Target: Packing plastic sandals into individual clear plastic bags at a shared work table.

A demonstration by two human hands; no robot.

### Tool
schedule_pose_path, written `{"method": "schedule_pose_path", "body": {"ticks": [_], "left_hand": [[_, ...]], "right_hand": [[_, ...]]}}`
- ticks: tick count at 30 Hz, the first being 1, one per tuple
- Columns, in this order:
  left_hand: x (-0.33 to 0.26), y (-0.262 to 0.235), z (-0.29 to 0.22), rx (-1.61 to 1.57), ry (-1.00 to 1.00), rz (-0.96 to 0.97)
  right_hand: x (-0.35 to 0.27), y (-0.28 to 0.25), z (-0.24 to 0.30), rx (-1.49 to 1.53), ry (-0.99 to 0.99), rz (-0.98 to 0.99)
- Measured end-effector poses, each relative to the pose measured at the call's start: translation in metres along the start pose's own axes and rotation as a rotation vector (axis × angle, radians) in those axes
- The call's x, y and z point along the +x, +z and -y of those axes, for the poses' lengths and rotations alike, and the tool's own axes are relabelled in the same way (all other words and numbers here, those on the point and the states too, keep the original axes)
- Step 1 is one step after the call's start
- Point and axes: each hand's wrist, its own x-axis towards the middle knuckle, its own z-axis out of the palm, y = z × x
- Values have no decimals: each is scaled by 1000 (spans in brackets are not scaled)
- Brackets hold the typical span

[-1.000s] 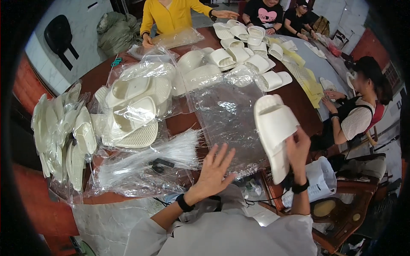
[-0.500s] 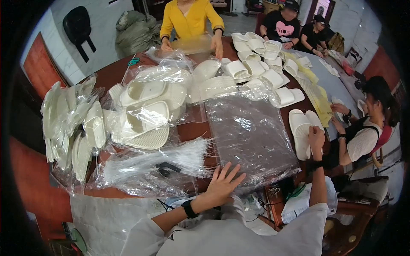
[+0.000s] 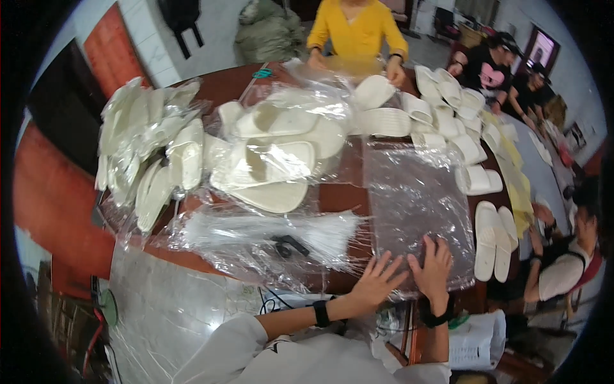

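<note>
Hands, our two, left [image 3: 377,285] and right [image 3: 433,272], press flat, fingers spread, on one stack of clear bags [image 3: 416,198]; two slippers [image 3: 494,238] lie just beside.

Both hands flat, fingers spread, on stack of clear plastic bags [image 3: 416,205] at 5 o'clock of desk [image 3: 339,198]: left hand [image 3: 377,285] on near left corner, right hand [image 3: 433,269] just beside it on near edge. Pair of cream slippers [image 3: 494,238] lying sole-down at 3 o'clock of stack, near. Bundle of white ties in plastic [image 3: 275,237] at 9 o'clock of hands. Bagged slippers [image 3: 275,160] at 11 o'clock.
</note>
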Motion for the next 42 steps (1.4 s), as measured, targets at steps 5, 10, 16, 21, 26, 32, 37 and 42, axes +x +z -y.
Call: {"method": "schedule_pose_path", "body": {"ticks": [5,10,16,21,26,32,37,42], "left_hand": [[-23,-88,-11,-380,28,108],[-65,-243,-4,-641,-189,262],[-81,-331,128,-273,-797,-186],[-81,-338,275,-73,-884,-393],[-74,-289,402,5,-796,-308],[-68,-269,409,-177,-1147,-671],[-54,-297,352,-181,-898,-945],[4,-337,244,-81,-290,-871]], "right_hand": [[5,-2,-13,7,10,8],[-5,-1,8,-10,-26,-174],[-22,-20,89,471,-204,-168],[-21,3,131,559,-339,-124],[-23,35,129,578,-323,-89],[-29,32,132,567,-305,-84],[-25,33,134,600,-304,-125],[-24,35,131,585,-316,-102]]}}
